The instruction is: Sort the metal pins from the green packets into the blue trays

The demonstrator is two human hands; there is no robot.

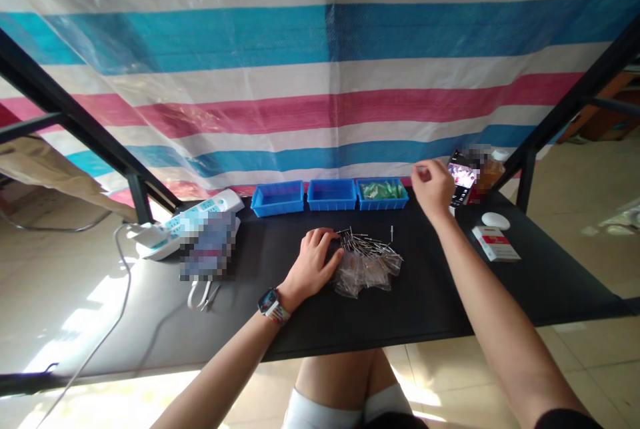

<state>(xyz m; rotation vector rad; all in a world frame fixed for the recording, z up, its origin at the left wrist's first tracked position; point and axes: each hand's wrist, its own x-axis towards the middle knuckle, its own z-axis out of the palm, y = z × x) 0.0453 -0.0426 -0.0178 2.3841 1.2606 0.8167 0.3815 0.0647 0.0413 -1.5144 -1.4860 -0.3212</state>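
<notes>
My left hand point(315, 262) lies on the black tabletop, thumb apart from the other fingers, at the left edge of a heap of thin, nail-like metal pins point(363, 243). Several small clear plastic bags point(361, 274) with dark contents too small to name lie just in front of the pins. Raised at the back right, my right hand point(434, 184) has its fingers curled in toward the thumb; whether anything is pinched there is hidden. Just left of it stands a blue bin with green packets point(383, 190). One pin point(391, 234) stands out at the heap's right.
Two more blue bins, a middle one point(331, 195) and a left one point(277, 198), line the back. A power strip point(193, 222) with a cable is at left. At right are a propped phone point(463, 176), a bottle point(493, 169), a white case point(495, 221) and a small box point(496, 244).
</notes>
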